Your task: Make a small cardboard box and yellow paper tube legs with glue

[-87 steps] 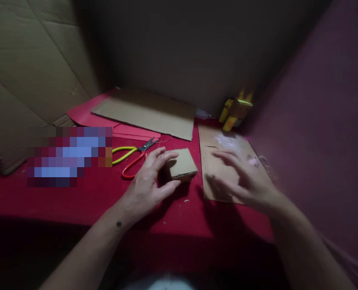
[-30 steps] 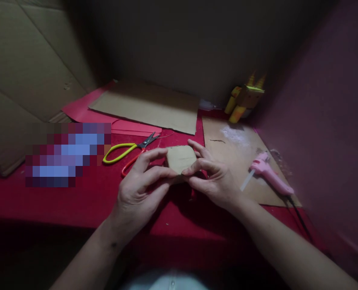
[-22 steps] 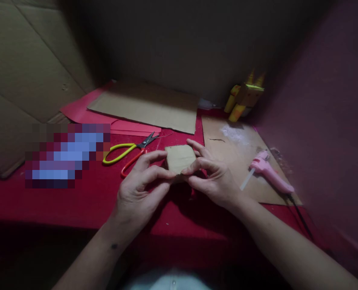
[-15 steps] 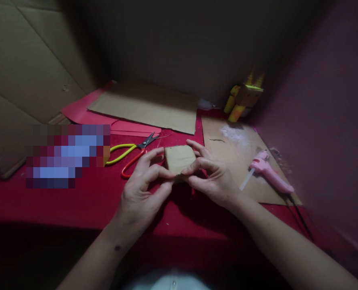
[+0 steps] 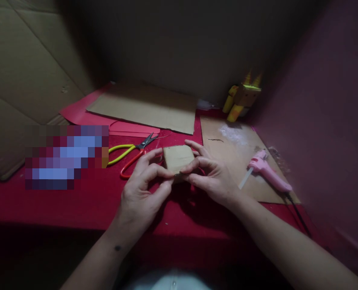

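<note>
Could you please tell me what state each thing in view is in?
Small cardboard piece, held between both hands
Left hand, gripping its left side
Right hand, gripping its right side
Scissors, lying with handles spread
Pink glue gun, lying on its side
Cardboard mat, flat, marked with white
Large cardboard sheet, lying over red paper
Red paper, partly covered
Horned figure, untouched at the back
Pixelated area, contents unreadable

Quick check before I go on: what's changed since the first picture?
The right hand has moved inward off the lower cardboard sheet and taken hold of the small cardboard piece with the left hand. The pink glue gun, not clearly visible then, now shows plainly on that sheet. The scissors and horned figure stayed put.
</note>
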Available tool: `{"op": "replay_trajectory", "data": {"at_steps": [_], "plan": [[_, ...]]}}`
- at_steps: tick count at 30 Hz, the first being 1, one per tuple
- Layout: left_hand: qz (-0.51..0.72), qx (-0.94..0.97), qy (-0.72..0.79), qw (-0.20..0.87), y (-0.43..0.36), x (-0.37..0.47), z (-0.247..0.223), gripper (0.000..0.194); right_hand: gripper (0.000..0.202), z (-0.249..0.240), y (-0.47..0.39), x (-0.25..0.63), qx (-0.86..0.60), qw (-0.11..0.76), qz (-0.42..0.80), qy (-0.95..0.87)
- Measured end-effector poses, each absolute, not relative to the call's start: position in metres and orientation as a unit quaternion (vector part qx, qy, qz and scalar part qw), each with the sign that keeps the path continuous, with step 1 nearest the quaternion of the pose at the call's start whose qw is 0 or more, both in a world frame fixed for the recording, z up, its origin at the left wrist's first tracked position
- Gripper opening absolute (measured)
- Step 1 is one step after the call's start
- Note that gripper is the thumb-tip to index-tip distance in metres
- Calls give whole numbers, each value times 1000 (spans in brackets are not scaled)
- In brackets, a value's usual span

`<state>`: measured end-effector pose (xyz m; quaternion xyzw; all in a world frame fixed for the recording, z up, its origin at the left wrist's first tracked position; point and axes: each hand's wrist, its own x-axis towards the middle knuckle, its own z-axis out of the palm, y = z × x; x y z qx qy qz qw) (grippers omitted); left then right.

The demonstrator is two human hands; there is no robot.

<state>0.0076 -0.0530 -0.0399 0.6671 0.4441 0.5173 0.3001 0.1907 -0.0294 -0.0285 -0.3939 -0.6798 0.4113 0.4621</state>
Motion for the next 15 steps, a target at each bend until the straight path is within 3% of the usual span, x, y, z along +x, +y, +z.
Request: {"op": "replay_trajectory", "data": {"at_steps": [5, 15], "plan": [[538, 627, 442, 350, -52, 14, -44, 5, 11, -31, -29, 190, -385, 477, 419, -671], [538, 633, 462, 311, -52, 20, -48, 7, 13, -31, -28, 191, -385, 475, 404, -681]]}}
